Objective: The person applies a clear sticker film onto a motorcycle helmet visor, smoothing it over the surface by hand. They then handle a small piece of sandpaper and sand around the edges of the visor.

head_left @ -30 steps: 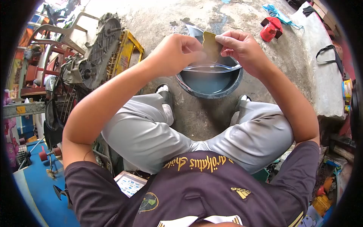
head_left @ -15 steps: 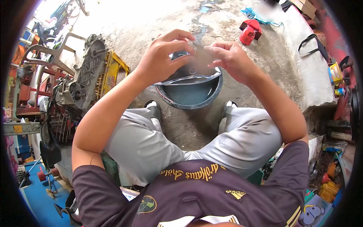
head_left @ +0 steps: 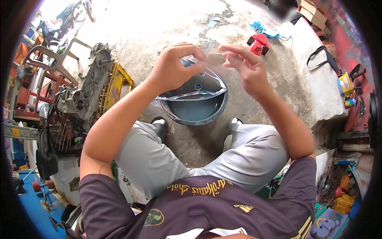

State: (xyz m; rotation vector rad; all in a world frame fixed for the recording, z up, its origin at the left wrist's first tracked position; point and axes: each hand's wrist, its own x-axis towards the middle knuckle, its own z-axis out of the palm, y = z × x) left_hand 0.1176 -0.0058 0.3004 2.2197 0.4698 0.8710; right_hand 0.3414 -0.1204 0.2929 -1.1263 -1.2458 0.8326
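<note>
Above a round dark basin, my left hand pinches one end of a small, thin greyish piece between thumb and fingers. The fingertips of my right hand close on its other end, some fingers stretched out. Blur hides what kind of piece it is. Cloudy water shows in the near part of the basin. Across the far part lies a dark, flat item with a shiny pale edge and a small round ring on it; the hands partly cover it.
At the left stand a metal engine casing, a yellow crate and a chair frame. A red object and a blue cloth lie on the concrete floor, beside a pale ledge with a black strap.
The view has shifted a little, so the basin sits lower. The greyish piece was blurred and tilted; now it lies nearly level between my hands, and my right fingers have extended somewhat.
</note>
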